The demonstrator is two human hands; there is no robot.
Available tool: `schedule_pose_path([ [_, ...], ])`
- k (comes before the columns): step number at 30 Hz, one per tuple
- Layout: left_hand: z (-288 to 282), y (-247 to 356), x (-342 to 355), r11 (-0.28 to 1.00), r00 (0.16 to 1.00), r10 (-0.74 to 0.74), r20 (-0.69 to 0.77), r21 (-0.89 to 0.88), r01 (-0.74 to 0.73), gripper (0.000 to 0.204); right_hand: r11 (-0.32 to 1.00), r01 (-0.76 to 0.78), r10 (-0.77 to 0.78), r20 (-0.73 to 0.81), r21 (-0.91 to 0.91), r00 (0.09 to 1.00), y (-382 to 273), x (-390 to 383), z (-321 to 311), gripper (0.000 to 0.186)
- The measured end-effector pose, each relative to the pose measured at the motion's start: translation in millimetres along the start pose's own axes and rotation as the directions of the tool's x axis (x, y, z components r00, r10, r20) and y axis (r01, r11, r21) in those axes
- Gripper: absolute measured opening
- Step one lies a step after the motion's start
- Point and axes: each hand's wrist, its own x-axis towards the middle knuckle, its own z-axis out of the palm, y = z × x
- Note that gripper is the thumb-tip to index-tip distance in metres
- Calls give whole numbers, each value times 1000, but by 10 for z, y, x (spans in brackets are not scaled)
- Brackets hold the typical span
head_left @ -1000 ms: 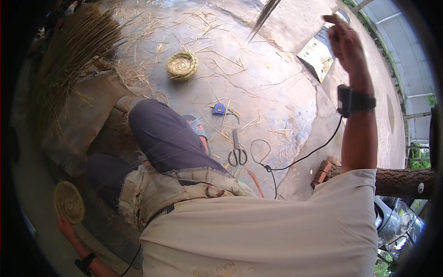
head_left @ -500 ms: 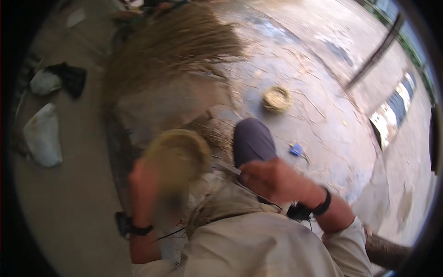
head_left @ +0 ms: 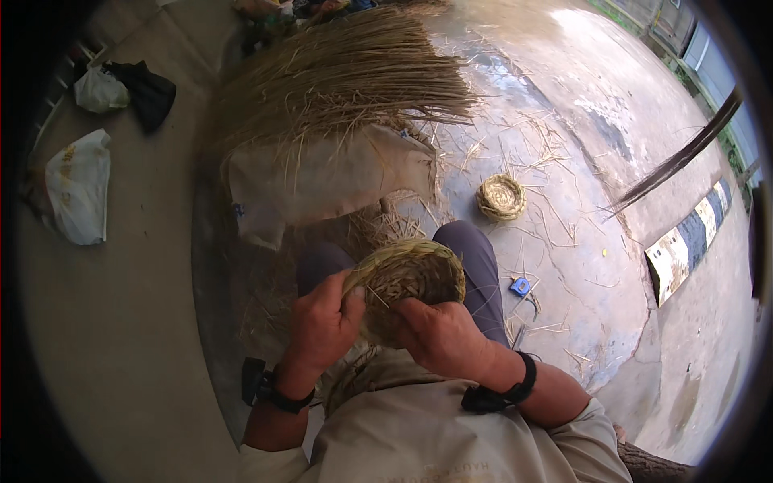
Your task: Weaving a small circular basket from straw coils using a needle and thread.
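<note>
A round woven straw basket (head_left: 403,270) rests tilted above my lap, its opening facing up and toward me. My left hand (head_left: 324,326) is closed round its left rim, thumb inside. At the near rim, the closed fingers of my right hand (head_left: 443,334) pinch a thin straw strand (head_left: 378,297) that runs toward my left thumb. The right fingertips are partly hidden. Beyond my right knee, a smaller round straw basket (head_left: 501,198) sits on the floor. A thin grey blade-like thing (head_left: 519,336) lies beside my right forearm.
A big bundle of dry stalks (head_left: 362,68) lies ahead, with a pale sheet (head_left: 322,181) on its near side. A blue tape measure (head_left: 520,286) and loose straw are on the floor at right. White bags (head_left: 79,189) stand at left; a striped block (head_left: 688,229) lies far right.
The basket has moved right to the middle of my lap. My right hand has come to its near rim and no longer shows the thin metal tool. The view has shifted.
</note>
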Motion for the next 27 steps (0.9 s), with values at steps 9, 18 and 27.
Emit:
schedule_pose_path([
  [9, -49, 11, -17, 1000, 1000, -9, 18, -6, 9, 25, 997, 31, -32, -3, -77, 999, -84, 30, 17, 19],
  [18, 91, 54, -182, 998, 1000, 23, 14, 61, -24, 24, 971, 62, -51, -53, 231, 997, -86, 272, 32, 12],
  [27, -800, -1195, -54, 869, 936, -224, -271, 378, 318, 33, 757, -329, 445, -77, 565, 892, 398, -651, -1156, 31],
])
